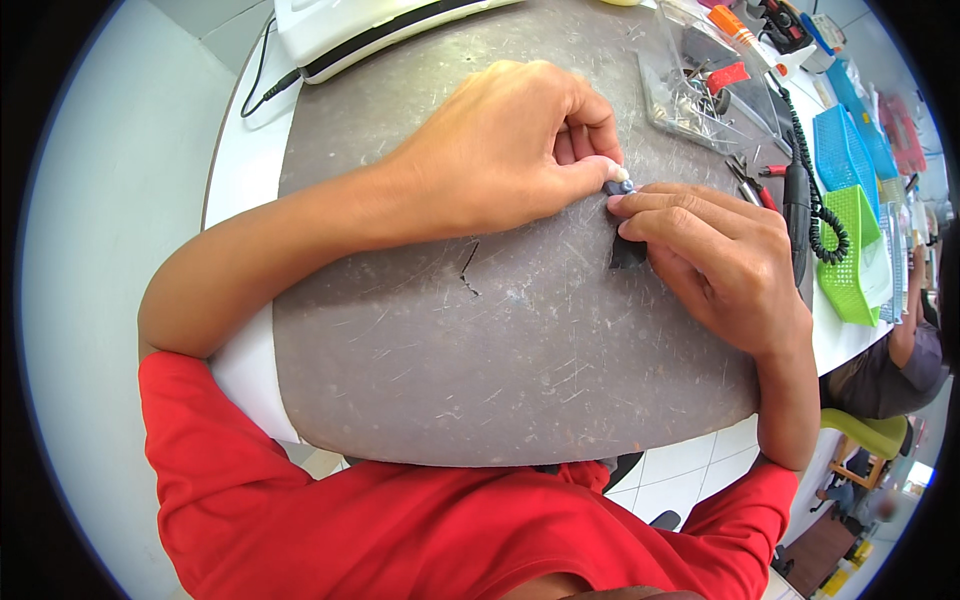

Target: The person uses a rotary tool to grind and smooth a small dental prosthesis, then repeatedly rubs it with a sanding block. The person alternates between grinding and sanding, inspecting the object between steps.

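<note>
A small bluish-grey piece [622, 187] sits between the two hands, right of the middle of the grey work board [480, 380], near the clear box. The left hand [510, 150] pinches it with the thumb, the index finger arching above and the other fingers curled in toward the palm. The right hand [725, 245] meets it from the other side, thumb and index fingertip drawn together at its lower edge; how firmly they grip, I cannot tell. What shows of the piece is a short sliver lying roughly crosswise, from one hand's fingertips toward the other's. Its full long axis, and which end is the front, cannot be made out, since the fingertips cover most of it.

Just below, a flat dark piece [628, 254] shows under the right fingers, partly covered by them; whether it is held or simply lies on the board is unclear. Beyond the hands, the clear box [652, 110] holds small metal parts too jumbled to tell apart. A white device [360, 25] is cut off by the upper edge, and at the far right a co-worker's grey sleeve [915, 355] blurs into the dark rim
</note>
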Demonstrator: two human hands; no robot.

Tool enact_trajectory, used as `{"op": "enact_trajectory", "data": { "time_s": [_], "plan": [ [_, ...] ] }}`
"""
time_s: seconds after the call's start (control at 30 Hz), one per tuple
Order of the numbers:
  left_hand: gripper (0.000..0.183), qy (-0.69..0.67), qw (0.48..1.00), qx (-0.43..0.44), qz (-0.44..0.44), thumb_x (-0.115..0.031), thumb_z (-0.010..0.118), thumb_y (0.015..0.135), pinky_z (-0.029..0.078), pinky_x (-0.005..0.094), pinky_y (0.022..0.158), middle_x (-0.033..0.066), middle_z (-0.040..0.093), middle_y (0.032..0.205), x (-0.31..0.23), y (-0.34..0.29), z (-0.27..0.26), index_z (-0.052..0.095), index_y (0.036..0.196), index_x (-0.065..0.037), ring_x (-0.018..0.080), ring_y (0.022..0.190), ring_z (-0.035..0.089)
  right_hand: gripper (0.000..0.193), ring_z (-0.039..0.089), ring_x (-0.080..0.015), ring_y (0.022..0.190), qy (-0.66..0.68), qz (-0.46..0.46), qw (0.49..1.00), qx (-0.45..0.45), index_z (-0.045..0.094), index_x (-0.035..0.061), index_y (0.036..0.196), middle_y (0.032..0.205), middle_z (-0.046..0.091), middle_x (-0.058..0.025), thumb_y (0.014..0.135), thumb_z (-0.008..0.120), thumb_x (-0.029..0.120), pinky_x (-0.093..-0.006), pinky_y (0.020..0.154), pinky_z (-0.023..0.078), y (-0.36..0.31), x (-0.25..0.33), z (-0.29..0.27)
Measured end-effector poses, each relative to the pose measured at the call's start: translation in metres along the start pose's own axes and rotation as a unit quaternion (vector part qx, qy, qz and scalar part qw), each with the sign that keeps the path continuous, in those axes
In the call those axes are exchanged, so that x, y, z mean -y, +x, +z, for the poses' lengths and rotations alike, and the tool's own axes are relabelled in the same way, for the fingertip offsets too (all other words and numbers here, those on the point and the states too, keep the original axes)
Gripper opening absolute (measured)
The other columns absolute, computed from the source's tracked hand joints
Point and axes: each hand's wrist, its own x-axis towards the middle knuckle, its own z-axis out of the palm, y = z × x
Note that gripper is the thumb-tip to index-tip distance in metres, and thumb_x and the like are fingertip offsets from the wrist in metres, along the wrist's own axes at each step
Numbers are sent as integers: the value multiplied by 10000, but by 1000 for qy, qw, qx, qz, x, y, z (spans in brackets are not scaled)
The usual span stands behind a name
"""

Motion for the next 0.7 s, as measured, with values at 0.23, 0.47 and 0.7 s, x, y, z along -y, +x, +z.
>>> {"op": "enact_trajectory", "data": {
  "time_s": [0.23,0.47,0.7],
  "plan": [
    [146,-40,997,35,-49,-158,742,922,470,250,653,6,654,795,0,3,-3,754,923,-13,76,716,596,225,761,-291,956,-2,34,999,32,709,15,975,1037,770,-116,769,724,-73,-373,803,615,3,7,-6],
    [140,42,997,-8,62,-125,766,886,481,293,639,80,671,837,-2,-2,-2,758,935,6,132,703,627,206,755,-298,982,-25,17,999,35,709,15,960,1038,767,-112,769,735,-58,-384,811,617,2,6,-1],
    [139,37,999,-3,6,-101,768,874,500,318,651,106,684,850,-10,-4,-3,762,945,19,166,707,641,196,748,-303,1030,-68,-1,997,26,702,8,942,1050,761,-115,761,743,-56,-393,836,621,3,13,2]
  ]
}}
